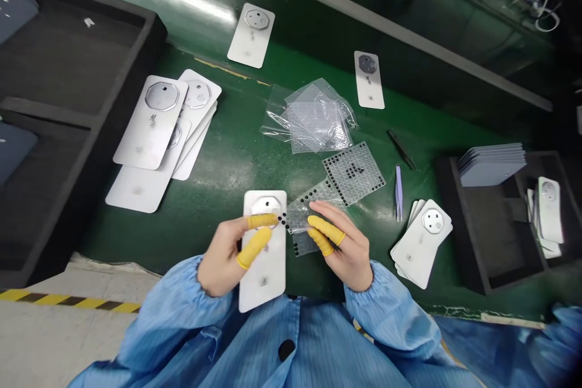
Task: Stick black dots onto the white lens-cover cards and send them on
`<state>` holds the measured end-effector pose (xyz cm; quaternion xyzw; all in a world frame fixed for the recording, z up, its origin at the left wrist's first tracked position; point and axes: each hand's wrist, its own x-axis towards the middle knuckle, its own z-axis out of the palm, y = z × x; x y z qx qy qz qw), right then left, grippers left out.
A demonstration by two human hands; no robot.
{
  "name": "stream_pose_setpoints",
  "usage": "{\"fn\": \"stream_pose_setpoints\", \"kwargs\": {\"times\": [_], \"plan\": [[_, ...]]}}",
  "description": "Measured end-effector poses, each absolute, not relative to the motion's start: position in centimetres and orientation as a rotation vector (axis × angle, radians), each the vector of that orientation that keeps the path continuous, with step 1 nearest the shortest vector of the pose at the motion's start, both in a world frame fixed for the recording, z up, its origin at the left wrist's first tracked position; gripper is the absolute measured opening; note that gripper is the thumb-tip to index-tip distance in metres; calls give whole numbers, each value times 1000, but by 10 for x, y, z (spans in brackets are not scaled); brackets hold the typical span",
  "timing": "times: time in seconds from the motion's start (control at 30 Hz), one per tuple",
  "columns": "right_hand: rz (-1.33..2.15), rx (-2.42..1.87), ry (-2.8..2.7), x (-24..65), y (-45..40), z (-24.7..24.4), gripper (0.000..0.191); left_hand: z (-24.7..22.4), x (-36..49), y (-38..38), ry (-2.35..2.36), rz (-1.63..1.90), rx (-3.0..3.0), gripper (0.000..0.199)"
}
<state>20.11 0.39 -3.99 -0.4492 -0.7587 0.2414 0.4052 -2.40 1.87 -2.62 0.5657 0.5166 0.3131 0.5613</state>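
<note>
A white card-shaped panel with a round-cornered ring and a dark mark lies in front of me. Over it is my left hand, its yellow-capped thumb and index finger close together in a pinch. Their tips meet the left edge of a clear sheet dotted with small black round pads; whether a pad sits between them is too small to tell. My right hand, also with yellow finger caps, grips that clear sheet from the right. Part of another dotted sheet shows beneath it.
Another dotted sheet and a pile of clear bags lie beyond. Purple tweezers and black tweezers are at right. White panels are stacked left and right. Black trays stand at left and right.
</note>
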Motion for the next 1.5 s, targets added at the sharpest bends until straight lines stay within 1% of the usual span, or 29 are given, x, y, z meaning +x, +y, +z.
{"fn": "stream_pose_setpoints", "kwargs": {"times": [0.07, 0.17, 0.27, 0.37, 0.43, 0.6, 0.77, 0.9, 1.0, 1.07, 1.13, 1.2, 1.23, 1.3, 1.33, 1.37, 1.4, 1.43, 1.5], "plan": [[641, -1104, -1971, 202, 4, -31, 45, -24, -11, 19, 1179, 771, 1319, 28], [706, -1100, -1942, 200, 6, -21, 40, -22, -1, 20, 1224, 803, 1341, 22], [675, -1068, -1931, 194, 14, -17, 34, -22, 0, 20, 1188, 770, 1431, 22], [642, -986, -2060, 187, 22, -21, 31, -24, 1, 19, 1182, 758, 1532, 22], [649, -975, -2112, 184, 24, -26, 31, -25, 2, 18, 1205, 751, 1544, 21], [581, -1100, -2057, 184, 18, -34, 36, -29, 4, 17, 1218, 779, 1441, 18], [505, -1082, -2131, 178, 21, -36, 33, -32, 6, 16, 1296, 845, 1661, 20], [537, -1226, -2005, 168, 24, -41, 27, -38, 8, 16, 1333, 928, 1937, 19], [680, -1339, -1769, 167, 28, -52, 18, -42, 1, 24, 1295, 822, 1931, 22], [688, -1388, -1644, 170, 31, -61, 15, -43, -11, 31, 1322, 707, 1805, 23], [588, -1394, -1627, 174, 33, -65, 14, -40, -28, 37, 1365, 629, 1644, 29], [460, -1368, -1682, 176, 34, -63, 15, -35, -46, 39, 1423, 679, 1511, 42], [410, -1352, -1712, 176, 34, -59, 17, -31, -52, 37, 1445, 744, 1451, 54], [335, -1310, -1764, 172, 32, -47, 21, -21, -55, 31, 1456, 880, 1337, 85], [304, -1280, -1785, 168, 32, -39, 23, -16, -52, 27, 1438, 920, 1282, 94], [275, -1243, -1802, 164, 32, -32, 25, -11, -46, 24, 1409, 935, 1238, 97], [256, -1210, -1815, 159, 32, -25, 27, -6, -39, 21, 1378, 935, 1215, 93], [248, -1176, -1825, 154, 32, -18, 30, -1, -31, 19, 1353, 925, 1211, 82], [289, -1119, -1863, 148, 32, -8, 34, 7, -15, 16, 1303, 916, 1237, 52]]}}
